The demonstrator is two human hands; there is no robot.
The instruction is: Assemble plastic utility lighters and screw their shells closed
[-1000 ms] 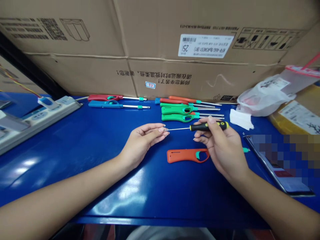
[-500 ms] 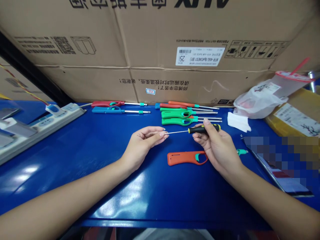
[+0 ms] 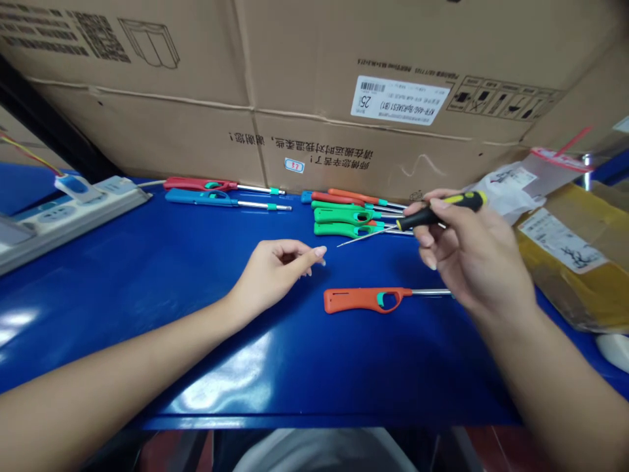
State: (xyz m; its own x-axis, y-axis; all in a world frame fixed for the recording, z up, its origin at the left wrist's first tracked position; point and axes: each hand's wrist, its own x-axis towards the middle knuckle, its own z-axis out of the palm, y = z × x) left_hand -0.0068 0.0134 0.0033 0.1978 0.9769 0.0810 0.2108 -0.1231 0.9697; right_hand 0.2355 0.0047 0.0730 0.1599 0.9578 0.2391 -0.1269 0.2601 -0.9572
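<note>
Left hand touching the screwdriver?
No, a strip of blue table shows between the left hand and the tip of the screwdriver, whose handle is in the right hand.

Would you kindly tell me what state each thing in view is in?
Screwdriver: held in right hand
Left hand: apart from the screwdriver; whether holding anything, unclear
Nearest orange lighter: lying on the table
Green lighters: lying together
Power strip: plug inserted
Cardboard box: printing upside down
Cup: straw inserted

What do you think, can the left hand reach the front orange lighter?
Probably yes: the left hand is near the front orange lighter, with nothing seen between them. Whether the hand's fingertips pinch something tiny, I can't tell.
</note>
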